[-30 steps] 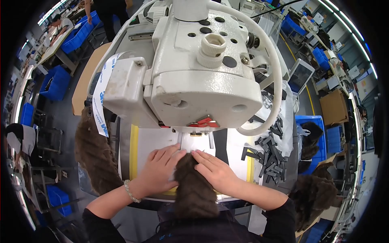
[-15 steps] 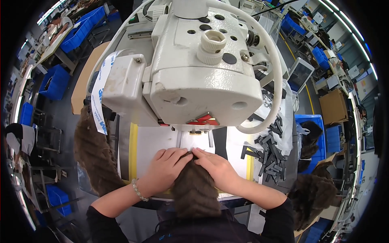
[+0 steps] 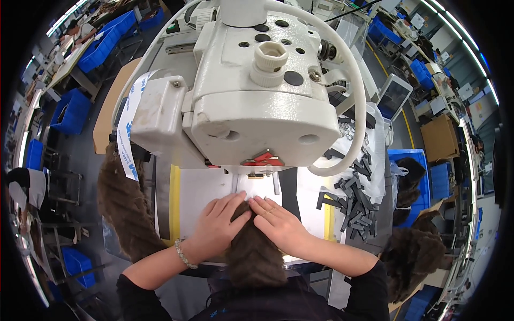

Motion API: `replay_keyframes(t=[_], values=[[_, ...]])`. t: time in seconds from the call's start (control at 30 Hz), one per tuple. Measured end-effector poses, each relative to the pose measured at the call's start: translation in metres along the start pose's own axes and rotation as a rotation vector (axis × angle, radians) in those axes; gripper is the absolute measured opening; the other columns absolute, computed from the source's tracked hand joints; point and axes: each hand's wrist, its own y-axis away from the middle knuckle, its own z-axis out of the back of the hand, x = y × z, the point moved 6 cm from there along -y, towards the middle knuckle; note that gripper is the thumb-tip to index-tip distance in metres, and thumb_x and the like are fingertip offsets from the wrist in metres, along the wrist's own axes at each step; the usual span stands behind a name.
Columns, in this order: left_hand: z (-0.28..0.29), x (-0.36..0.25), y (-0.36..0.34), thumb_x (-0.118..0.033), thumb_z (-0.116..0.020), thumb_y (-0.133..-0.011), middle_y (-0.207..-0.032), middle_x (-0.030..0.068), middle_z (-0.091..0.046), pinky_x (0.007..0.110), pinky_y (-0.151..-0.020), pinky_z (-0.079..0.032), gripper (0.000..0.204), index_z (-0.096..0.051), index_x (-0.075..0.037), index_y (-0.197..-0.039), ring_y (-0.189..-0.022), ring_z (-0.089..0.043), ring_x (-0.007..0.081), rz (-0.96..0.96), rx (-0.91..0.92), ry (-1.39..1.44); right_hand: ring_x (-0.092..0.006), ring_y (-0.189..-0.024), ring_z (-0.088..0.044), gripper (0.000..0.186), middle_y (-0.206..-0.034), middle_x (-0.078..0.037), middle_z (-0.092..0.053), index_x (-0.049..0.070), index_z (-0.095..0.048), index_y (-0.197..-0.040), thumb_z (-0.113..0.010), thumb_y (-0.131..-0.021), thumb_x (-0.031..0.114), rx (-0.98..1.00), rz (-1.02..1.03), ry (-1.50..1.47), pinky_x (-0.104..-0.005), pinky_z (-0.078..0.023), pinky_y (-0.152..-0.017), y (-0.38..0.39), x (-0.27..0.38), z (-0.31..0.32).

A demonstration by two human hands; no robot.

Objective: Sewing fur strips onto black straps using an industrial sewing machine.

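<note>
A large white sewing machine (image 3: 251,91) fills the upper middle of the head view. Below its head, a strip of dark brown furry fabric (image 3: 254,257) lies on the white machine table (image 3: 198,192) and runs toward my body. My left hand (image 3: 217,227) presses flat on the left side of the strip's far end. My right hand (image 3: 278,224) presses flat on its right side. The fingertips of both hands nearly meet just in front of the needle area. The needle itself is hidden under the machine head.
A pile of brown fur (image 3: 126,203) hangs at the table's left. Several small dark grey strips (image 3: 353,198) lie scattered at the right. More brown fur (image 3: 415,257) sits in and near a blue bin (image 3: 425,176). Blue crates (image 3: 72,109) stand far left.
Both hands have slid forward with the fur strip toward the needle area, and the fingertips have come closer together.
</note>
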Motion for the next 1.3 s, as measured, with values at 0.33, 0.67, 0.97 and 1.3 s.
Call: replay_keyframes(t=[0.33,0.67,0.97,1.3], values=[[-0.007,-0.013,-0.003,-0.014,-0.055,-0.082,-0.118,0.0202,-0.063,0.037,-0.097,-0.046,0.033,-0.065,0.005,-0.106,-0.110,-0.060,0.0293,-0.115,0.033,-0.228,-0.0326,-0.121,-0.058,0.018,-0.127,-0.022,-0.060,-0.002,-0.060,-0.094,-0.059,-0.079,0.008,-0.026,0.062,0.149,-0.0406,-0.047,-0.103,-0.001,0.007,0.002],[-0.012,-0.020,0.001,-0.015,-0.054,-0.084,-0.115,0.0222,-0.065,0.037,-0.098,-0.045,0.036,-0.065,0.007,-0.110,-0.109,-0.061,0.0304,-0.238,0.062,-0.434,-0.0318,-0.116,-0.060,0.018,-0.125,-0.021,-0.060,0.000,-0.060,-0.091,-0.060,-0.076,0.007,-0.027,0.088,0.138,-0.0425,-0.047,-0.101,-0.001,0.009,0.008],[-0.011,-0.018,0.000,-0.013,-0.057,-0.083,-0.116,0.0209,-0.066,0.035,-0.092,-0.047,0.031,-0.067,0.004,-0.107,-0.107,-0.063,0.0276,-0.207,0.043,-0.377,-0.0370,-0.126,-0.051,0.023,-0.134,-0.026,-0.052,-0.003,-0.056,-0.099,-0.058,-0.079,0.007,0.000,-0.096,-0.019,-0.0456,-0.041,-0.106,-0.005,-0.009,0.007],[-0.012,-0.015,0.001,-0.014,-0.055,-0.084,-0.116,0.0219,-0.065,0.036,-0.097,-0.047,0.035,-0.065,0.007,-0.110,-0.109,-0.062,0.0298,-0.201,0.033,-0.336,-0.0325,-0.118,-0.060,0.015,-0.124,-0.021,-0.062,0.000,-0.059,-0.092,-0.059,-0.079,0.009,-0.047,0.052,0.167,-0.0413,-0.048,-0.102,0.000,0.009,0.001]])
